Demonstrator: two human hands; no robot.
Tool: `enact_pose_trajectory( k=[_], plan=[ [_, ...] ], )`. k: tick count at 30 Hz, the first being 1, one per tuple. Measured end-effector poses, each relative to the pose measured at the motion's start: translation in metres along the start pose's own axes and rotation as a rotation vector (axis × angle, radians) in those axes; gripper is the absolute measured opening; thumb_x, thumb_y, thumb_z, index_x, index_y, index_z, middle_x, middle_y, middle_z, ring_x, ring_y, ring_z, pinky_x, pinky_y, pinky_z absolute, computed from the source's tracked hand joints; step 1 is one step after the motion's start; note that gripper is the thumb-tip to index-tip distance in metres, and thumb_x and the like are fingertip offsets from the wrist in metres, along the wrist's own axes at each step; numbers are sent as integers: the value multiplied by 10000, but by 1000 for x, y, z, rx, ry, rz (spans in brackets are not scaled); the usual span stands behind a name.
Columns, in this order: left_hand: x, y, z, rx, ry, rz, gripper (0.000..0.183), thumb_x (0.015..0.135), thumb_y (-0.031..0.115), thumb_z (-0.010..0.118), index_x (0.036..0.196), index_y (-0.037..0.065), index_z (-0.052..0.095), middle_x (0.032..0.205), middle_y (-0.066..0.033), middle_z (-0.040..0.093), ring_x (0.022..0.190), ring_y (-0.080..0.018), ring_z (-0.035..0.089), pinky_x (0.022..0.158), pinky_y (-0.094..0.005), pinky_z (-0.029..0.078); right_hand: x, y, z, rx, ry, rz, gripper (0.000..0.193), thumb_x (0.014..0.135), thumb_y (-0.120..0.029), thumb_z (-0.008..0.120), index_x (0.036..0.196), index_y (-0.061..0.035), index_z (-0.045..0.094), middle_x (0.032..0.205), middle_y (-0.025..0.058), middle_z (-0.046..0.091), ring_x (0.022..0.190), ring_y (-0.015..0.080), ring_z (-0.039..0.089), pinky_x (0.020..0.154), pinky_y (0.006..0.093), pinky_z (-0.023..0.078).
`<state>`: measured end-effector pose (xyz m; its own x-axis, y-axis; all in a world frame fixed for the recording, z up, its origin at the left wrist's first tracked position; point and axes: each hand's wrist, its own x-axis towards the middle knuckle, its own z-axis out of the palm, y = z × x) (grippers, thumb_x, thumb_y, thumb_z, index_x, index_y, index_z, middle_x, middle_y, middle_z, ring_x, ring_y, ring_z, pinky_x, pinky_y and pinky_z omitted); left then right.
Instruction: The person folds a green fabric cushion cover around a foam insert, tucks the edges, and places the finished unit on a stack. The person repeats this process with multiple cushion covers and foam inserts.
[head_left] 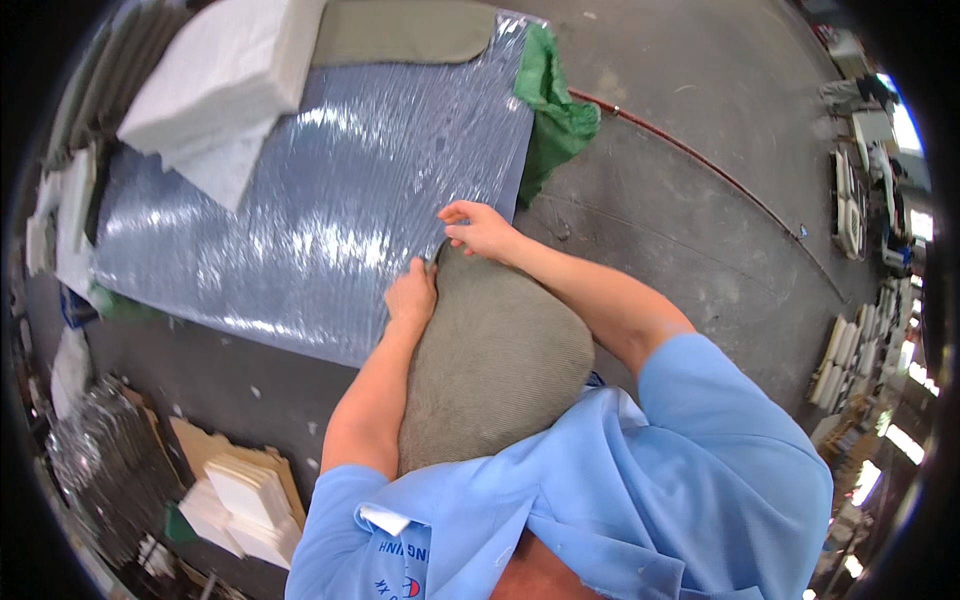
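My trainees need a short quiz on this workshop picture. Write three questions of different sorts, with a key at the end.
1. Multiple choice. The left hand and the right hand are together at the far end of which thing?
A) a cardboard sheet
B) the ribbed olive cushion
C) a stack of white padding

2. True or false? Green sheeting hangs at the right side of the plastic-wrapped surface.

3. Fill in the blank. The person's shirt is light ____ in colour.

Key: 1. B; 2. True; 3. blue
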<state>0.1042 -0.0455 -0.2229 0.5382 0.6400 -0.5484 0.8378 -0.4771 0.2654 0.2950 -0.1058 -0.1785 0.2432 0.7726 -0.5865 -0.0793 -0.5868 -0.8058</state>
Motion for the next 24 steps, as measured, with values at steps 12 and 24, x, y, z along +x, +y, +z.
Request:
enact_pose_trajectory(
  k=[12,24],
  plan=[
    [-179,62,-241,-806,-424,598,817,996,443,653,1585,-17,324,1554,-192,453,1411,-311,480,1167,-432,372,-201,-76,-14,239,221,-974,529,1112,-402,407,1204,37,688,1277,191,681,1242,315,612,1082,411,445],
    [-217,107,-225,-64,25,557,892,836,325,825,1476,-96,369,1351,-283,577,1173,-426,637,926,-462,558,-165,-72,10,199,465,-1077,583,1078,-482,445,877,4,695,787,128,664,711,286,637,666,379,500]
  ],
)
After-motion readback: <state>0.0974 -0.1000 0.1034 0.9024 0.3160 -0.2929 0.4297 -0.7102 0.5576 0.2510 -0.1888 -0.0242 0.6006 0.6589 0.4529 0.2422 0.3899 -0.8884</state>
